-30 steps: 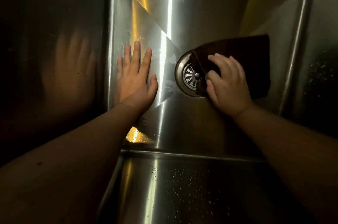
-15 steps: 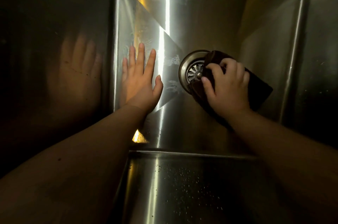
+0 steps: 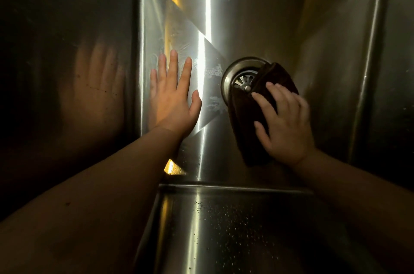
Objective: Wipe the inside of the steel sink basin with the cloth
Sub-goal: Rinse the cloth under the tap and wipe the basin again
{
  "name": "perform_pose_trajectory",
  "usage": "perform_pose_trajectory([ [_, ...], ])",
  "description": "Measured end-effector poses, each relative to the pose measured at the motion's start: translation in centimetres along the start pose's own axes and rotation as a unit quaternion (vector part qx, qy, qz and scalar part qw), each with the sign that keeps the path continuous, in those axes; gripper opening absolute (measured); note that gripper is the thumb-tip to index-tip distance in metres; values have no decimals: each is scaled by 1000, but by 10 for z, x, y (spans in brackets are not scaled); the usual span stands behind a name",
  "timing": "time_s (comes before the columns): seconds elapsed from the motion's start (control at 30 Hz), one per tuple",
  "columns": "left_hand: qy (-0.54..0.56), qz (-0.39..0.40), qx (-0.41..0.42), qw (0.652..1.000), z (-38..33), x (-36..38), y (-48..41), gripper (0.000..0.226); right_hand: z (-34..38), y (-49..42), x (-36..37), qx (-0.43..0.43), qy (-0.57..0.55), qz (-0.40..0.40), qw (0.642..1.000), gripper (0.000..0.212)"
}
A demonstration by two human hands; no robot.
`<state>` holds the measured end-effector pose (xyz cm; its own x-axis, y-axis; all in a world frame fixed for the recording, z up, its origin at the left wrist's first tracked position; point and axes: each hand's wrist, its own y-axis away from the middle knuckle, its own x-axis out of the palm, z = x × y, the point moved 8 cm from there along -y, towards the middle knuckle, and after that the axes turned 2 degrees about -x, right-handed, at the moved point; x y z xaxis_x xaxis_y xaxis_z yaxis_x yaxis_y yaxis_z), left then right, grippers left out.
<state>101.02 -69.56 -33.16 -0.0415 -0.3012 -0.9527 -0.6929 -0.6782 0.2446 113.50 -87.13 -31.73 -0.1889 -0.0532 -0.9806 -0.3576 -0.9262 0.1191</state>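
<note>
I look down into a steel sink basin (image 3: 268, 16). My right hand (image 3: 283, 123) presses a dark brown cloth (image 3: 245, 121) flat on the basin floor, fingers spread over it. The cloth is bunched and covers the right part of the round drain strainer (image 3: 240, 80). My left hand (image 3: 172, 99) lies flat on the floor left of the drain, fingers apart, holding nothing. It sits close to the left wall.
The left wall (image 3: 67, 61) mirrors my left hand. Water drops speckle the near wall (image 3: 224, 229). Smeared wet marks (image 3: 212, 103) show on the floor between my left hand and the drain. The right wall (image 3: 398, 72) is dark.
My right hand has drawn the cloth from the right of the drain toward me and leftward, bunching it narrower over the drain's right side. My left hand has stayed in place.
</note>
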Motion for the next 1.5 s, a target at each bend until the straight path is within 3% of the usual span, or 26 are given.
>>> perform_pose_trajectory([
  [0.2,-10,-9,2,1000,1,2,-1,66,22,-1,2,174,-38,-38,983,54],
  [0.33,-8,-12,4,1000,1,2,-1,66,26,-1,4,174,-33,-37,984,54],
  [0.47,-3,-18,6,1000,2,2,-1,67,30,19,9,77,-2,-1,997,62],
  [0.6,4,-31,7,999,3,2,-2,65,37,44,17,-78,39,40,995,69],
  [0.83,14,-39,22,999,4,2,-2,61,52,31,26,-375,17,89,922,69],
  [1.0,23,-32,19,999,0,-3,-2,59,57,16,23,-434,6,100,895,66],
  [1.1,41,-19,46,998,-6,-14,1,64,58,16,15,-412,-9,104,905,62],
  [1.17,-6,-12,167,986,-34,-21,12,67,49,10,3,-359,-39,93,928,57],
  [1.23,-60,-13,291,955,-67,-20,30,69,25,-4,-16,-236,-77,60,967,51],
  [1.3,-83,-7,358,930,-96,-11,55,70,-11,-14,-39,-71,-114,-6,991,43],
  [1.4,-127,31,428,894,-127,15,93,65,-56,-18,-64,111,-130,-82,982,37],
  [1.5,-188,66,470,860,-127,36,95,62,-77,-17,-78,172,-95,-118,973,37],
])
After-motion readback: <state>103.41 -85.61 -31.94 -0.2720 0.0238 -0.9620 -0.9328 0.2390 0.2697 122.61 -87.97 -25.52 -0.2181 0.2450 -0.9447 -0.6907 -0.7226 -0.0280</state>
